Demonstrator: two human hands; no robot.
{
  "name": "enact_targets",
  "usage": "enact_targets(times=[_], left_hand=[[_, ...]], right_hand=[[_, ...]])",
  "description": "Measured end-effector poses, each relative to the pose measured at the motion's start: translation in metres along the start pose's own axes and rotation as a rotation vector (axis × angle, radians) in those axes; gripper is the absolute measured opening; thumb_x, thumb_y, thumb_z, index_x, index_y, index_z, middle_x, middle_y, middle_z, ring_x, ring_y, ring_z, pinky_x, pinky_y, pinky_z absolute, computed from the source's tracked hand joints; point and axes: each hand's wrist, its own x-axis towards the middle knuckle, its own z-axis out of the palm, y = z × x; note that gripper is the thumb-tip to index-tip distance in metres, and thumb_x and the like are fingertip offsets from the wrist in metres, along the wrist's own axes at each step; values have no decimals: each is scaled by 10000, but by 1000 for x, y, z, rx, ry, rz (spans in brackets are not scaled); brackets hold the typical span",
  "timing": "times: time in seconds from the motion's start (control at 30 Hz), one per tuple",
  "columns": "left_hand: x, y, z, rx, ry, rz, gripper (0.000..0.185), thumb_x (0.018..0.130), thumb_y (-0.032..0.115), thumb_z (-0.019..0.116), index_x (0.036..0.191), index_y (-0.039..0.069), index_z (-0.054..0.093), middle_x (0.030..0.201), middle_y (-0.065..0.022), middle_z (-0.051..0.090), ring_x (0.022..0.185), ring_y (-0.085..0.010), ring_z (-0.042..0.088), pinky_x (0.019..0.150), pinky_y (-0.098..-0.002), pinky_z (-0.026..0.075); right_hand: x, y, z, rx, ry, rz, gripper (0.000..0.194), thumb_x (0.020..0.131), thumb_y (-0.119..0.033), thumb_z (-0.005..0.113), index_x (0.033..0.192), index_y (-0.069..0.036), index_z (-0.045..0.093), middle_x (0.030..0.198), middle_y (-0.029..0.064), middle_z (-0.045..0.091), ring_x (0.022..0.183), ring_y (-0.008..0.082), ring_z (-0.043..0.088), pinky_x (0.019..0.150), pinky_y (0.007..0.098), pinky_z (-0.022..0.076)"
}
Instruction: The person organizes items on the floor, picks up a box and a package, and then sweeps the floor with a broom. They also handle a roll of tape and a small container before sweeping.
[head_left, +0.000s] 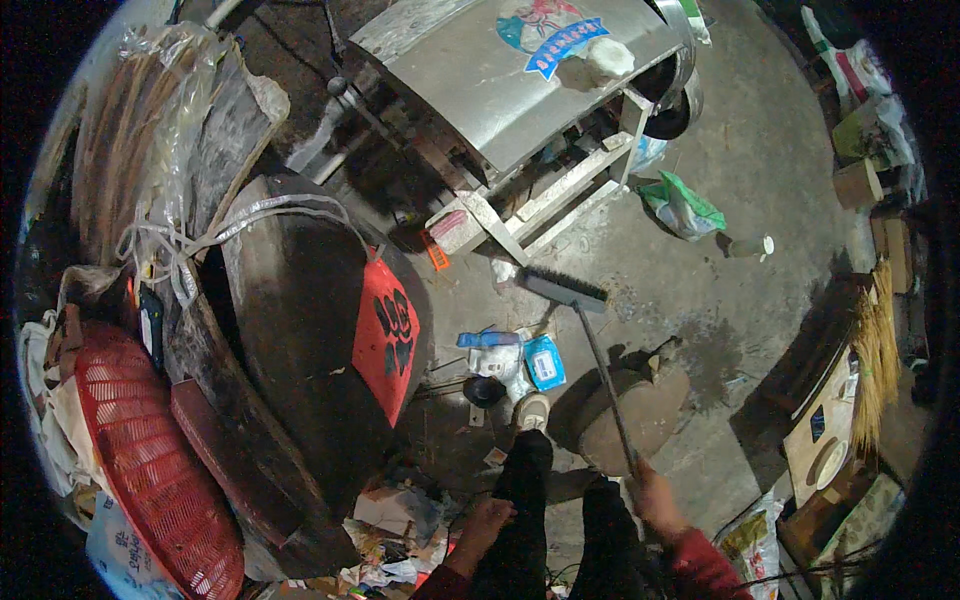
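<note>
My right hand (654, 495) grips the handle of a push broom (562, 289), whose grey head with dark bristles lies on the concrete floor below the metal machine. Near my left thigh, my left hand (486, 523) is curled, and no object shows in it. Left of the broom head lie a blue packet (545, 362), crumpled white plastic packaging (499, 360) and a dark round object (484, 391). One of my shoes (532, 412) stands just beneath them. A flat brown rounded object (637, 420) lies behind the broom handle.
A metal-covered machine (480, 82) on a frame stands ahead. On the left are a large dark vessel (300, 337) with a red paper diamond (386, 337) and a red plastic basket (150, 457). A green bag (682, 206) and a cup (752, 247) lie right. Litter (390, 555) lies beside my left hand.
</note>
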Motion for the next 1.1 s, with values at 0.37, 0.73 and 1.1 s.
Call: enact_targets(times=[0.37, 0.73, 1.1], left_hand=[[9, -32, -25, -114, 17, -96, 307, 970, 261, 520, 1143, 9, 546, 1051, -101, 623, 970, -173, 597, 880, -309, 468], [2, -11, -29, -131, 35, -21, 298, 962, 252, 539, 1131, 7, 540, 1017, -96, 614, 948, -180, 598, 858, -319, 491], [11, -34, -50, -127, 67, -68, 318, 952, 269, 548, 1139, 14, 518, 1040, -117, 609, 955, -185, 594, 839, -332, 494]], right_hand=[[34, -46, 53, -188, -59, -9, 604, 850, -117, 562, 1405, -43, 335, 884, 283, 633, 812, 459, 620, 682, 465, 510], [70, -115, 13, -150, -164, -145, 500, 887, -171, 551, 1343, -12, 419, 974, 320, 598, 922, 463, 582, 754, 463, 479], [111, -116, 46, 81, -321, -3, 429, 919, -137, 518, 1322, -6, 446, 974, 235, 643, 789, 293, 614, 704, 368, 476]])
